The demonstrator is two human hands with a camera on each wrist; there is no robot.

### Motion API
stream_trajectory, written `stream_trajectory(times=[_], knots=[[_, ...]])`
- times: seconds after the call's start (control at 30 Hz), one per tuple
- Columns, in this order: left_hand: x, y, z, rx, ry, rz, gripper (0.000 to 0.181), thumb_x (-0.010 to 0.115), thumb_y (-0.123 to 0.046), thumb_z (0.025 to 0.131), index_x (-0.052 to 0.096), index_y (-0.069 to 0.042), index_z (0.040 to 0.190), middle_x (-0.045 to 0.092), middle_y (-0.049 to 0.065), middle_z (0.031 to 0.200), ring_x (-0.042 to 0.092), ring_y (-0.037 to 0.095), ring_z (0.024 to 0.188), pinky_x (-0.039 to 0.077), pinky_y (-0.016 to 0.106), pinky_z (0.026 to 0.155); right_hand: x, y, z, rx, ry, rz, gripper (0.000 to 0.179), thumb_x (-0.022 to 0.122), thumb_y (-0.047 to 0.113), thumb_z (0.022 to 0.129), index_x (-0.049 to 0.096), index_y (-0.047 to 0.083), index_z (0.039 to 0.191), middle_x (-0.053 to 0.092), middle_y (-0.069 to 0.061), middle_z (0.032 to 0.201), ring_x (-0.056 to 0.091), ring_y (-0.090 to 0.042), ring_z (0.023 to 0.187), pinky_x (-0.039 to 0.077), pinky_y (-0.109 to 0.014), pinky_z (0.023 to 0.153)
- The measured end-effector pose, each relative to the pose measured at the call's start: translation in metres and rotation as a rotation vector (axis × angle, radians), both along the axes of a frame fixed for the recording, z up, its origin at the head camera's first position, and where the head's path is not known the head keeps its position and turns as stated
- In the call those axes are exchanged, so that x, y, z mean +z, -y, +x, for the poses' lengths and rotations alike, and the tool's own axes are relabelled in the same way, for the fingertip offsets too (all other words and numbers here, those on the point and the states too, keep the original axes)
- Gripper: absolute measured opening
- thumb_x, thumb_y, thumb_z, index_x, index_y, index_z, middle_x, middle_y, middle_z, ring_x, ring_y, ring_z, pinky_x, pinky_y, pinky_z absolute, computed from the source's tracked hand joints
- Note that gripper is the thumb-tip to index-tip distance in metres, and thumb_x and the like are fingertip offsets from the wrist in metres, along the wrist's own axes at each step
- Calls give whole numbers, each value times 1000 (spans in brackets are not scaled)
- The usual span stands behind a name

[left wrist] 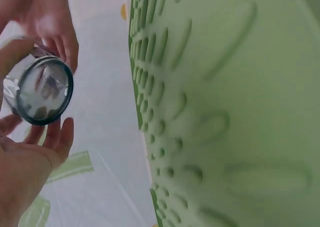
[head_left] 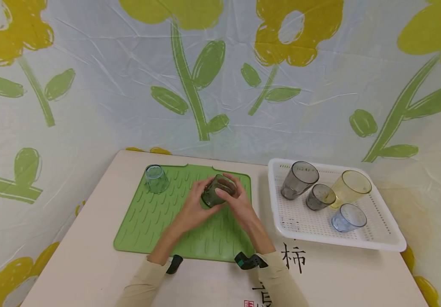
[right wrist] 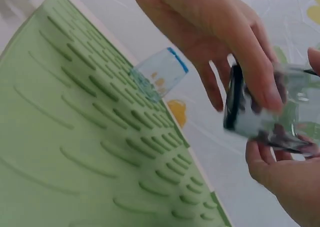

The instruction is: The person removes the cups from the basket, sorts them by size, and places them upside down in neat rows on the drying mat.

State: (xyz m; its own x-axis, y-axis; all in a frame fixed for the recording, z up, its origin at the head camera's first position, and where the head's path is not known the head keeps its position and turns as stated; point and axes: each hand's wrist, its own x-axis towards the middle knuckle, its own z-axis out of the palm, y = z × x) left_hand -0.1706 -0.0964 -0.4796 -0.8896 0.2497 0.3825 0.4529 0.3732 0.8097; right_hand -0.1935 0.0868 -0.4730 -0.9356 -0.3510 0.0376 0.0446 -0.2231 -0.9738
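Both hands hold a dark grey drinking glass [head_left: 216, 197] above the green ridged mat [head_left: 140, 232], tilted rather than upright. Fingers and thumb of my left hand [head_left: 194, 209] curl round one side of it. From the other side my right hand [head_left: 240, 209] grips it, thumb across the wall. In the left wrist view one round end of the glass [left wrist: 45, 90] faces the camera, ringed by a dark edge. A light blue glass [head_left: 156, 179] stands on the mat's back left corner, its thicker blue end up.
To the right, a white perforated basket [head_left: 278, 221] contains a tall grey glass [head_left: 295, 183], a small grey glass [head_left: 317, 198], a yellow glass [head_left: 349, 187] and a blue glass [head_left: 346, 221]. Behind the table [head_left: 90, 264] hangs a flower-patterned cloth [head_left: 128, 106]. Black characters [head_left: 293, 257] mark the tabletop.
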Motion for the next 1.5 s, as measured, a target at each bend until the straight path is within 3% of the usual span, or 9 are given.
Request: stream_trajectory(times=[0.07, 0.2, 0.33, 0.47, 0.7, 0.87, 1.17, 1.33, 1.5], knots=[[2, 4, 0, -11, 10, 4, 80, 84, -18, 88, 43, -12, 156, 45, 18, 140, 54, 31, 121, 51, 52, 96, -1, -3, -1, 12, -7, 8, 64, 65, 21, 102, 35, 17, 158, 38, -13, 159, 35, -29, 148, 31, -53, 119], [7, 12, 1, -36, 51, 42, 75, 83, -22, 90, 46, -14, 155, 47, 13, 140, 54, 26, 121, 53, 48, 93, -1, -7, -1, 51, -10, -17, 62, 61, 26, 105, 33, 18, 160, 39, -13, 157, 41, -26, 142, 40, -45, 112], [13, 19, 2, -40, 87, 117, 69, 82, -20, 91, 49, -13, 151, 52, 9, 141, 54, 24, 122, 51, 50, 99, -3, -9, -3, 107, -35, -94, 63, 55, 20, 107, 26, 11, 162, 45, -16, 147, 53, -22, 128, 50, -32, 100], [19, 26, 1, -42, 131, 164, 64, 81, -20, 92, 52, -20, 149, 56, 5, 141, 57, 24, 124, 50, 48, 103, -4, -10, -4, 161, -55, -105, 62, 56, 17, 104, 31, 9, 160, 47, -14, 145, 54, -22, 127, 50, -33, 102], [28, 31, -2, -60, 142, 171, 60, 77, -19, 95, 52, -19, 150, 57, 3, 141, 55, 24, 128, 45, 47, 108, 1, -15, -4, 202, -83, 16, 58, 66, 22, 101, 40, 7, 151, 47, -15, 147, 52, -24, 133, 48, -36, 106], [36, 30, -6, -72, 130, 131, 59, 78, -24, 95, 54, -20, 148, 56, 0, 143, 52, 22, 132, 42, 51, 110, 7, -14, -4, 260, -112, 128, 72, 79, 28, 93, 39, 13, 151, 49, -14, 148, 50, -27, 136, 50, -36, 102], [39, 25, -8, -116, 40, 23, 67, 87, -25, 86, 57, -18, 145, 56, 6, 141, 56, 23, 121, 48, 54, 100, 14, -1, -4, 264, -284, 362, 82, 85, 23, 88, 37, 17, 155, 55, -6, 143, 57, -21, 126, 50, -43, 102], [38, 27, -9, -120, 22, -14, 65, 85, -24, 88, 57, -15, 146, 55, 3, 139, 56, 22, 121, 50, 47, 100, 14, 4, -6, 265, -321, 362, 81, 83, 9, 88, 37, 15, 154, 55, -8, 142, 59, -22, 125, 50, -40, 101], [37, 35, -11, -108, 17, -21, 53, 80, -21, 93, 60, -11, 141, 59, 5, 134, 58, 23, 117, 50, 52, 97, 15, 6, -9, 243, -348, 368, 76, 82, 5, 87, 41, 14, 150, 54, -7, 141, 59, -22, 125, 49, -43, 104]])
